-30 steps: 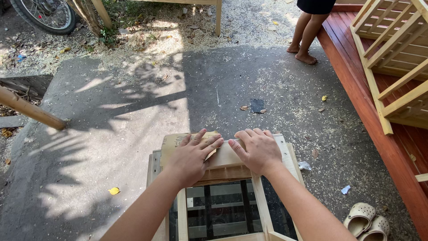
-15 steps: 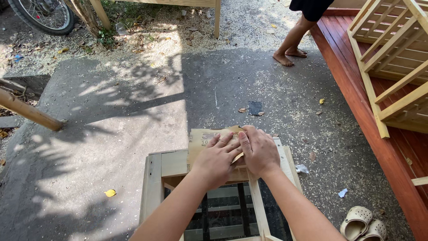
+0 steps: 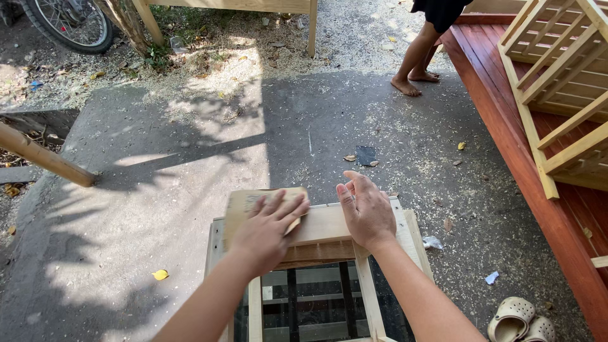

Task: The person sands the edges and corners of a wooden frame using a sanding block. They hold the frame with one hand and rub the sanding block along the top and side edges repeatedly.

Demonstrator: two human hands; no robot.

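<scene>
A pale wooden frame (image 3: 326, 225) with slats stands right below me on the concrete. My left hand (image 3: 269, 229) presses a tan sheet of sandpaper (image 3: 244, 204) flat on the frame's top rail, near its left corner. My right hand (image 3: 366, 210) lies on the same rail to the right, fingers together and held a little apart from the paper, holding nothing. Both forearms reach in from the bottom edge.
Another person's bare legs (image 3: 415, 63) stand at the far right by a red wooden deck (image 3: 506, 126). Pale wooden racks (image 3: 557, 82) lean on the deck. Sandals (image 3: 519, 320) lie bottom right, a wooden pole (image 3: 44, 161) at left, a bicycle wheel (image 3: 69, 25) top left. Sawdust covers the ground.
My left hand has slid the sandpaper leftward along the top rail. My right hand has come off the paper and stays on the rail. The other person's feet have shifted.
</scene>
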